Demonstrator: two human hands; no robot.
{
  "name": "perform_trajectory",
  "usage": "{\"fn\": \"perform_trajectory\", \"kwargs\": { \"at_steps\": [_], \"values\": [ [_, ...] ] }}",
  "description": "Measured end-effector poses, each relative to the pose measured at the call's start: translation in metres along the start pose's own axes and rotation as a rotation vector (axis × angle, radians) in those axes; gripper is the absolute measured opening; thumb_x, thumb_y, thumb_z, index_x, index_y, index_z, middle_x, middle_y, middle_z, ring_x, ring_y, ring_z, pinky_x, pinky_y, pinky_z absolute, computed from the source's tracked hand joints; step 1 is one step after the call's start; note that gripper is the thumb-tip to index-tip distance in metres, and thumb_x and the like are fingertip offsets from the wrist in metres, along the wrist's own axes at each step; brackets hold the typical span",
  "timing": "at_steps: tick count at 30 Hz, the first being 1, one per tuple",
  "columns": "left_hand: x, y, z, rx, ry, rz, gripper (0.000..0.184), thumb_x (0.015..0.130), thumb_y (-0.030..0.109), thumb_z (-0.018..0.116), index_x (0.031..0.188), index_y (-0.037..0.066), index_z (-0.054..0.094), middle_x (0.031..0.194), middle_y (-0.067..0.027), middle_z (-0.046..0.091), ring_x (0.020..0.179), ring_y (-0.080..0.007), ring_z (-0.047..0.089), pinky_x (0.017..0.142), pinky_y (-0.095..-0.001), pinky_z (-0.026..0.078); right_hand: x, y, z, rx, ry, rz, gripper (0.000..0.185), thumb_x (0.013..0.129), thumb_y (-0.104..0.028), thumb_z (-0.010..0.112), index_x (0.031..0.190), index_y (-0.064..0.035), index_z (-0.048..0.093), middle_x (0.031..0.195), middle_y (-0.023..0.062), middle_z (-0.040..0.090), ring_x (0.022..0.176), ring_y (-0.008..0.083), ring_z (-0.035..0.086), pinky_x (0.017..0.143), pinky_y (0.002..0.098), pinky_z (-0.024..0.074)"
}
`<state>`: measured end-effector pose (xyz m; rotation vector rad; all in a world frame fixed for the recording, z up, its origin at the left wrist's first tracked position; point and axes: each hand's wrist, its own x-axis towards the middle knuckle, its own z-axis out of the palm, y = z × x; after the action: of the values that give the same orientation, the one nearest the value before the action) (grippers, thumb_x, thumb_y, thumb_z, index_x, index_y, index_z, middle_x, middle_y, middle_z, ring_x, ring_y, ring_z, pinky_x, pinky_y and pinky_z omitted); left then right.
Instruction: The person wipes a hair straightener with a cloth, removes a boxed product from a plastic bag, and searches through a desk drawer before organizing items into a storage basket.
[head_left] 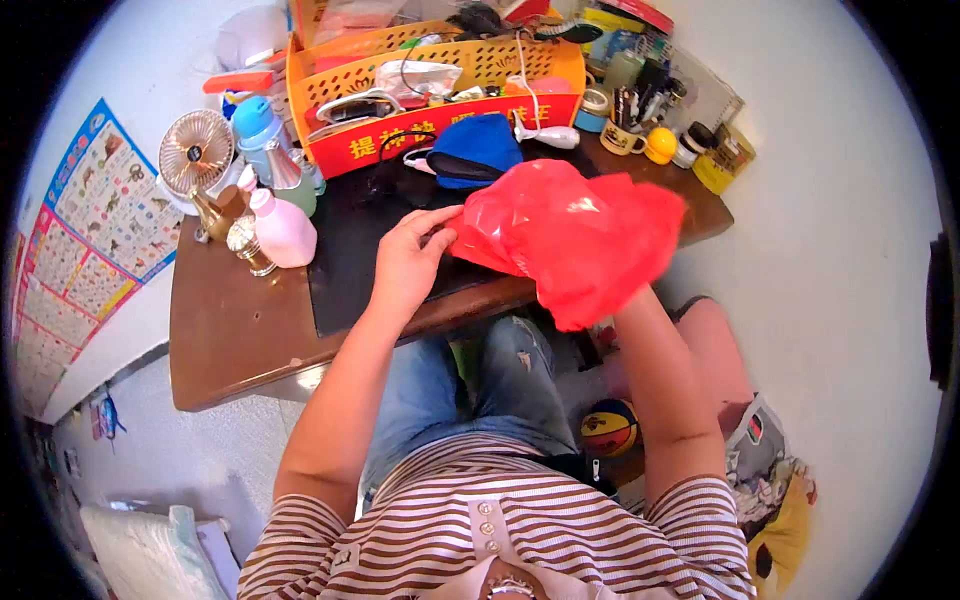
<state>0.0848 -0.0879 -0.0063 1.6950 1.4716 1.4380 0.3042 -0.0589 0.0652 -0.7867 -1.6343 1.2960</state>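
A crumpled red plastic bag (590,235) hangs over the front edge of the desk. My left hand (412,245) is at its left side, with thumb and fingers closed on the bag's edge. My right forearm (660,365) reaches up under the bag's right part, which covers my right hand, so its fingers are hidden and I cannot tell whether it is inside or behind the plastic. Just beyond the bag, a blue zip pouch (485,150) lies on the black desk mat (345,250).
An orange-red organiser box (440,135) full of small items stands at the back. On the left are a small fan (196,152), a pink bottle (283,228) and other bottles. A mug of pens (622,138) and jars stand at the right. Below sits a basketball (610,427).
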Motion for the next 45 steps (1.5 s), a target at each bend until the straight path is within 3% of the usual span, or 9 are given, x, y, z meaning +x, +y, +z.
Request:
{"fn": "perform_trajectory", "kwargs": {
  "at_steps": [4, 9, 16, 21, 24, 35, 41, 44, 45],
  "values": [
    [-0.001, 0.016, -0.025, 0.073, 0.156, 0.116, 0.019, 0.09, 0.001, 0.064, 0.106, 0.005, 0.074, 0.088, -0.0102, 0.066, 0.082, -0.0194, 0.065, 0.074, -0.0286, 0.051, -0.002, -0.003, -0.007, -0.082, -0.071, -0.006, 0.029, 0.087, -0.02, 0.064, 0.11, -0.0036, 0.064, 0.109, 0.0151, 0.068, 0.101, 0.0292, 0.066, 0.088, 0.0396, 0.0517],
    [0.004, -0.004, -0.052, 0.164, 0.272, 0.073, 0.015, 0.091, 0.004, 0.062, 0.102, 0.003, 0.072, 0.093, -0.013, 0.067, 0.088, -0.0276, 0.066, 0.081, -0.0336, 0.051, 0.0, 0.012, -0.014, -0.235, -0.136, -0.001, 0.034, 0.086, -0.018, 0.067, 0.115, -0.0025, 0.062, 0.114, 0.0149, 0.067, 0.105, 0.0274, 0.065, 0.092, 0.0388, 0.0508],
    [-0.011, -0.032, -0.063, 0.249, 0.287, -0.086, 0.015, 0.092, 0.008, 0.062, 0.103, 0.002, 0.071, 0.094, -0.0135, 0.067, 0.086, -0.0281, 0.066, 0.08, -0.0338, 0.051, 0.008, 0.023, -0.004, -0.251, -0.136, -0.041, 0.042, 0.084, -0.015, 0.071, 0.123, -0.0011, 0.06, 0.12, 0.0146, 0.066, 0.112, 0.025, 0.064, 0.097, 0.0377, 0.0497],
    [-0.018, -0.046, -0.078, 0.315, 0.3, -0.194, 0.016, 0.092, 0.009, 0.061, 0.104, 0.002, 0.07, 0.09, -0.0173, 0.069, 0.082, -0.0278, 0.067, 0.077, -0.0362, 0.052, 0.017, -0.017, 0.013, -0.018, -0.123, -0.074, 0.064, 0.08, -0.012, 0.078, 0.136, -0.0016, 0.047, 0.131, 0.0094, 0.058, 0.121, 0.0206, 0.056, 0.106, 0.0387, 0.0431],
    [-0.019, -0.047, -0.085, 0.341, 0.321, -0.169, 0.015, 0.093, 0.009, 0.061, 0.103, 0.002, 0.069, 0.088, -0.0182, 0.07, 0.081, -0.0293, 0.068, 0.076, -0.0373, 0.052, 0.02, -0.007, 0.006, 0.605, -0.031, -0.149, 0.067, 0.088, -0.018, 0.073, 0.142, -0.0017, 0.037, 0.138, 0.0108, 0.054, 0.129, 0.0271, 0.052, 0.109, 0.0483, 0.0403],
    [-0.018, -0.05, -0.077, 0.435, 0.325, -0.133, 0.017, 0.093, 0.012, 0.059, 0.103, 0.002, 0.07, 0.097, -0.0198, 0.069, 0.091, -0.0366, 0.066, 0.081, -0.0421, 0.051, 0.022, -0.003, 0.015, 0.735, 0.063, -0.13, 0.055, 0.091, -0.007, 0.068, 0.14, -0.0045, 0.042, 0.133, 0.0085, 0.056, 0.124, 0.0225, 0.053, 0.109, 0.0432, 0.0396],
    [-0.022, -0.049, -0.073, 0.506, 0.338, -0.06, 0.018, 0.093, 0.014, 0.06, 0.104, 0.003, 0.071, 0.097, -0.0203, 0.069, 0.091, -0.0377, 0.065, 0.081, -0.0429, 0.051, 0.029, -0.001, 0.024, 0.338, 0.181, -0.127, 0.052, 0.09, -0.007, 0.066, 0.137, -0.0027, 0.045, 0.128, 0.0116, 0.059, 0.119, 0.0233, 0.058, 0.103, 0.0387, 0.0442],
    [-0.023, -0.041, -0.071, 0.476, 0.307, -0.092, 0.018, 0.093, 0.014, 0.059, 0.102, 0.004, 0.071, 0.097, -0.0191, 0.069, 0.091, -0.0372, 0.066, 0.08, -0.0428, 0.052, 0.032, -0.003, 0.021, -0.42, 0.085, -0.203, 0.057, 0.085, -0.011, 0.067, 0.134, 0.0035, 0.044, 0.115, 0.0289, 0.063, 0.109, 0.0386, 0.064, 0.094, 0.0427, 0.0495],
    [-0.024, -0.04, -0.069, 0.5, 0.293, -0.082, 0.018, 0.093, 0.014, 0.059, 0.101, 0.005, 0.072, 0.097, -0.0177, 0.069, 0.091, -0.0367, 0.066, 0.079, -0.043, 0.052, 0.031, -0.012, 0.026, -0.415, 0.071, -0.205, 0.057, 0.085, -0.011, 0.067, 0.134, 0.0035, 0.044, 0.115, 0.0289, 0.063, 0.109, 0.0386, 0.064, 0.094, 0.0427, 0.0495]
  ]
}}
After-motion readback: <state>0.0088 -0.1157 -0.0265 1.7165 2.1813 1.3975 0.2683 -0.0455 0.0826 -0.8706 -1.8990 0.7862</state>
